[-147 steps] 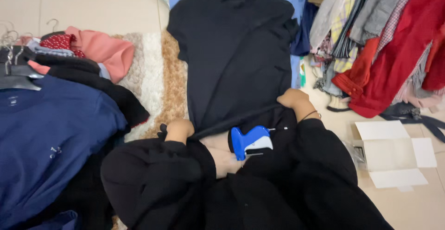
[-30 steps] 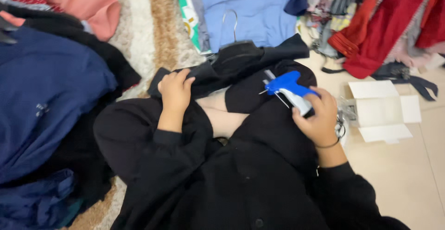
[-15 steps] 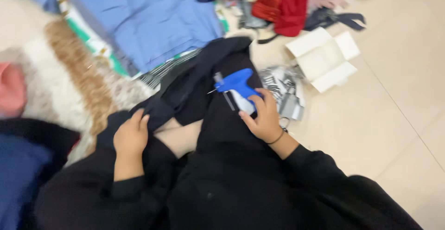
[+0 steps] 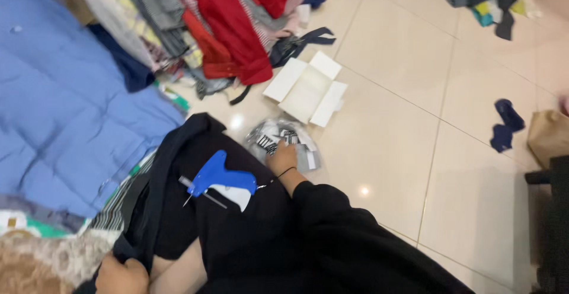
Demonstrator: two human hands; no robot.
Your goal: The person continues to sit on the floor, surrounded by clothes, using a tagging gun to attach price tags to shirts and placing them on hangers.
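A black garment (image 4: 237, 235) lies over my lap. On it rests a blue and white tagging gun (image 4: 220, 180), needle pointing left, with no hand on it. My right hand (image 4: 283, 159) has reached past the gun into a clear plastic bag of small tags (image 4: 284, 140) on the tiled floor; its fingers are hidden in the bag. A thin dark band circles that wrist. My left hand (image 4: 121, 276) sits at the bottom left edge, closed on the hem of the black garment.
A flattened white cardboard box (image 4: 305, 89) lies beyond the bag. A light blue shirt (image 4: 65, 110) is spread at left, with red and striped clothes (image 4: 228, 21) piled behind. Dark blue cloth scraps (image 4: 504, 125) and a brown bag (image 4: 548, 137) sit at right.
My right hand has set the tagging gun down on the black garment and reached into the bag of tags. My view has swung right toward the floor.
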